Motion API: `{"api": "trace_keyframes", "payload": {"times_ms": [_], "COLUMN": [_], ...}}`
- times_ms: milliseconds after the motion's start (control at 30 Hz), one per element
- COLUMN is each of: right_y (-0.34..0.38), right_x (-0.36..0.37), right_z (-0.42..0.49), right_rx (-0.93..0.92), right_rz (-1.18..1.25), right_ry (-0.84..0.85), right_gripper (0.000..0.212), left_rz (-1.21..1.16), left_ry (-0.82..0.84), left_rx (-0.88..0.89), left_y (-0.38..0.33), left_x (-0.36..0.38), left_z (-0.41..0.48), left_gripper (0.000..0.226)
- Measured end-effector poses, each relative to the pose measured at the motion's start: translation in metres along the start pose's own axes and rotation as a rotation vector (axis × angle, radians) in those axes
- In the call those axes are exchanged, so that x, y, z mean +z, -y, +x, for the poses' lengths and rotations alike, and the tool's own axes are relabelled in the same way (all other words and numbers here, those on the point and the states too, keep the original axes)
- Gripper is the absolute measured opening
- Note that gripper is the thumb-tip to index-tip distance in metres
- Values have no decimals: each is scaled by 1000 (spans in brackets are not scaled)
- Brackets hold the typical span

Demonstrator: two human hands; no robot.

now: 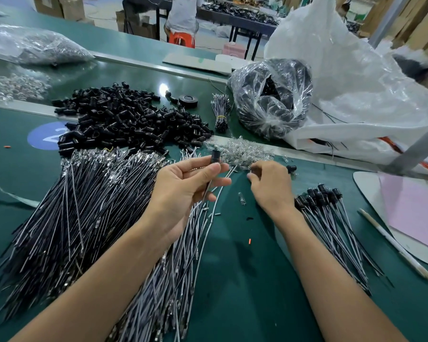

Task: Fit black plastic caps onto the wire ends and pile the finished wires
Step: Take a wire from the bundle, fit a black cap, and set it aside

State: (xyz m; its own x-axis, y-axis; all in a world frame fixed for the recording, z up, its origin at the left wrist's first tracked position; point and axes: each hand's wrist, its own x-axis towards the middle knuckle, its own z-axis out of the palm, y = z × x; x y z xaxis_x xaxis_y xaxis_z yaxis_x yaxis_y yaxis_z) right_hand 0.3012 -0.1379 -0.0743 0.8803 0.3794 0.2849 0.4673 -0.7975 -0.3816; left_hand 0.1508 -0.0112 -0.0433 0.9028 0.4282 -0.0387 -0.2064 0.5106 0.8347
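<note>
My left hand (183, 188) pinches a black plastic cap (215, 156) between thumb and fingers, with wires running down from it through the palm. My right hand (269, 183) reaches, fingers curled, into a heap of small clear glass bulbs (242, 151); whether it holds one I cannot tell. A large pile of loose black caps (134, 119) lies at the back left. Bare black and grey wires (84, 208) fan out on the left. Finished capped wires (329, 213) are piled on the right.
A clear bag of black parts (272, 97) and a big white sack (356, 82) stand at the back right. A tied wire bundle (221, 112) and a tape roll (188, 100) lie beyond the caps. A white board (371, 191) and a stick (395, 245) lie at the right.
</note>
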Motion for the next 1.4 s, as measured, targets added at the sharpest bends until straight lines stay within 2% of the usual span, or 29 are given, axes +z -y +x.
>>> {"api": "trace_keyframes", "payload": {"times_ms": [133,233,300,367,567,833,1067,1267,1400], "right_y": [1,8,14,19,22,19,9,5,7], "right_x": [-10,-30,-43,-50,-53,-57,-55,-50,-52], "right_z": [-5,-20,-36,-51,-62,-64,-64,-63,-64], "right_rx": [52,65,-18,-136,-184,-191,-257,-257,-274], "right_rz": [218,629,929,1048,1051,1004,929,974,1048], "right_ry": [-42,-69,-64,-80,-62,-11,59,151,196], "right_gripper": [12,19,22,21,22,25,27,48,45], "left_rz": [143,267,405,538,657,795,772,690,649], "left_ry": [-20,-3,28,82,208,208,221,291,319], "left_rx": [90,155,194,231,328,464,413,319,290], "left_y": [2,4,5,7,10,12,13,13,11], "left_x": [5,6,6,5,5,3,1,1,3], "left_z": [-2,-4,-4,-4,-6,-4,-3,-2,-3], "left_gripper": [29,29,22,16,22,32,33,32,34]}}
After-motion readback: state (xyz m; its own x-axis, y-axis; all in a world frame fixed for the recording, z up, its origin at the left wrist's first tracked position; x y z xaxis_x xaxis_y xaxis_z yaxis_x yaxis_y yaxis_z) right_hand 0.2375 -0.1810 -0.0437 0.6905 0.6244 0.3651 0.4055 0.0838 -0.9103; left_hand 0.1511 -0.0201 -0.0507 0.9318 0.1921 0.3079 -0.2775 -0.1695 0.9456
